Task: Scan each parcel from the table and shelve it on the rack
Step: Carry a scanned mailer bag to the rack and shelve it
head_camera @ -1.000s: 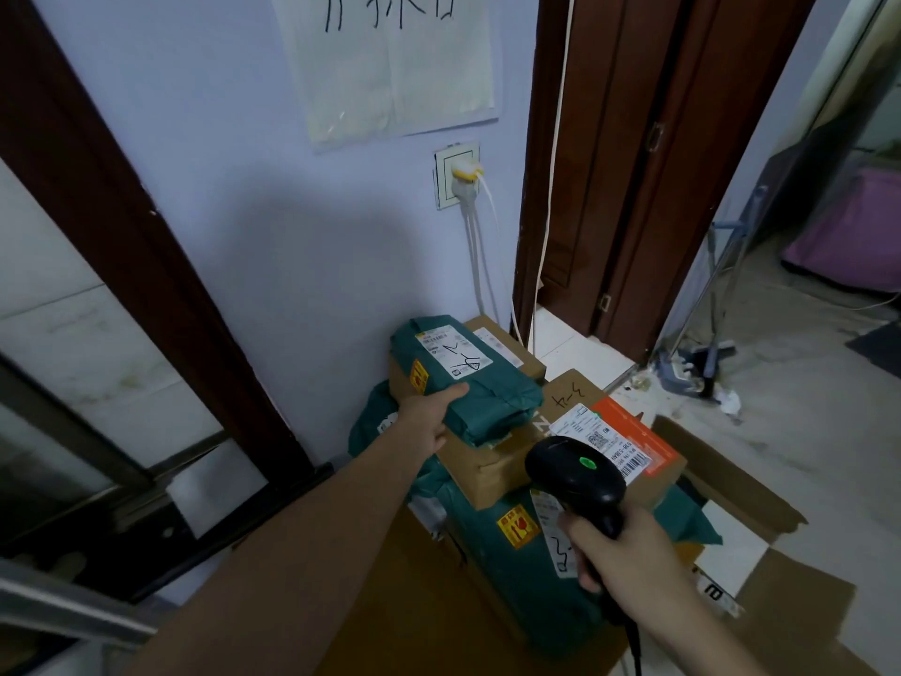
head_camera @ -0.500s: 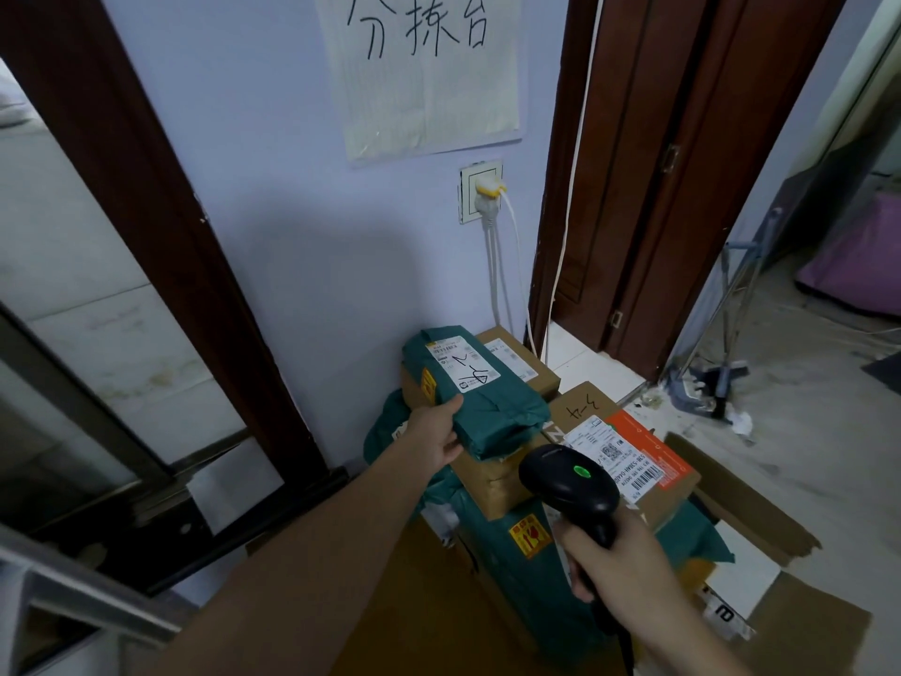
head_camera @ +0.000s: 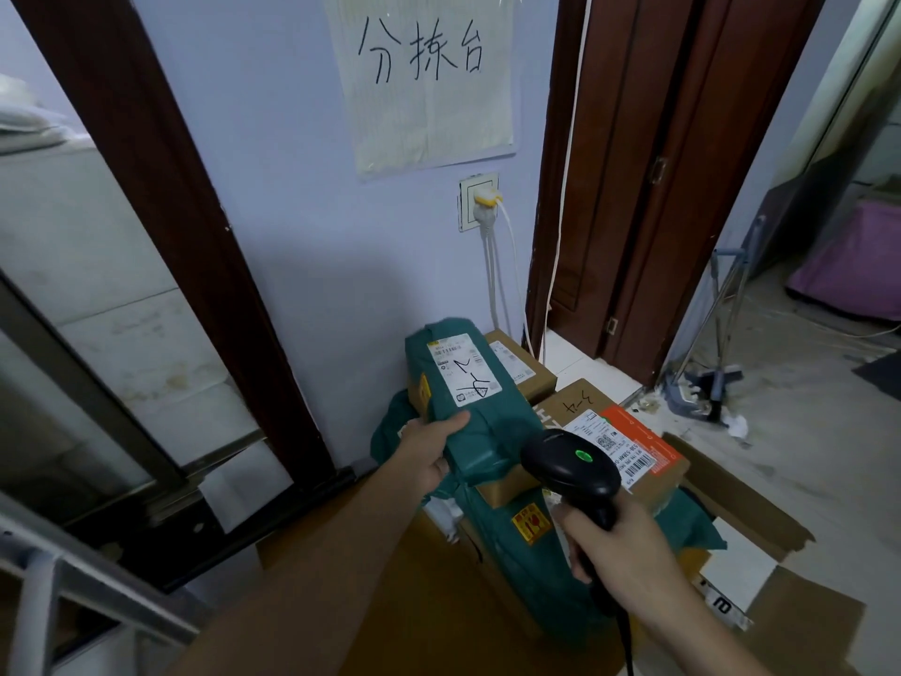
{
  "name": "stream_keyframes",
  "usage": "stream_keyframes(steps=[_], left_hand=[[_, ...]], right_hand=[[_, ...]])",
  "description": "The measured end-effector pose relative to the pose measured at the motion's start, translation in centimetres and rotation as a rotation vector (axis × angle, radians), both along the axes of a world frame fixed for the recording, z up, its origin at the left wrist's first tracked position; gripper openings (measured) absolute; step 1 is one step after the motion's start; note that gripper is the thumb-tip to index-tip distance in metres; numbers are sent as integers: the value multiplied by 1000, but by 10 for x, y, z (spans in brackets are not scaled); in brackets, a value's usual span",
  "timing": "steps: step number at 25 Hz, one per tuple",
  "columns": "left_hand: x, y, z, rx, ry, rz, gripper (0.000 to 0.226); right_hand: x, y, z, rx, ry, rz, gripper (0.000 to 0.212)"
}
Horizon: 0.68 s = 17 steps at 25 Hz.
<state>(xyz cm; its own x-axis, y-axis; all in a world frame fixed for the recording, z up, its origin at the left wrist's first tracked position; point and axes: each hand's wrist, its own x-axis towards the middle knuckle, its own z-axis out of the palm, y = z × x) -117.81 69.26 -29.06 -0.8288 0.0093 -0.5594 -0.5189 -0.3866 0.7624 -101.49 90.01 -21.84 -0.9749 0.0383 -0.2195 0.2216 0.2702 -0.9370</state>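
A green-wrapped parcel (head_camera: 480, 407) with a white label lies on top of a pile of parcels against the wall. My left hand (head_camera: 431, 448) grips its near left corner, thumb on top. My right hand (head_camera: 616, 541) holds a black barcode scanner (head_camera: 568, 468) with a green light lit, its head just right of the green parcel's near end. Under and beside it sit a brown box with an orange-and-white label (head_camera: 619, 439), another brown box (head_camera: 521, 365) at the back, and a large green parcel (head_camera: 517, 544) below.
A handwritten paper sign (head_camera: 424, 75) and a wall socket with cables (head_camera: 480, 202) are on the blue wall above the pile. A dark wooden door frame (head_camera: 629, 187) stands right. Flattened cardboard (head_camera: 731, 509) lies on the floor. A grey metal frame (head_camera: 73, 583) sits lower left.
The view has tilted up, showing more of the sign. My left hand has lifted the green parcel's near end a little. The scanner has stayed in my right hand beside it.
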Motion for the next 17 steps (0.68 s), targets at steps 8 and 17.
stream_keyframes(steps=[8,17], left_hand=[[103,-16,-3,-171,327,-165,62],[207,-37,-15,-193,325,-135,54]], right_hand=[[43,-39,24,155,237,-43,8],[129,-65,46,269,293,-48,12]])
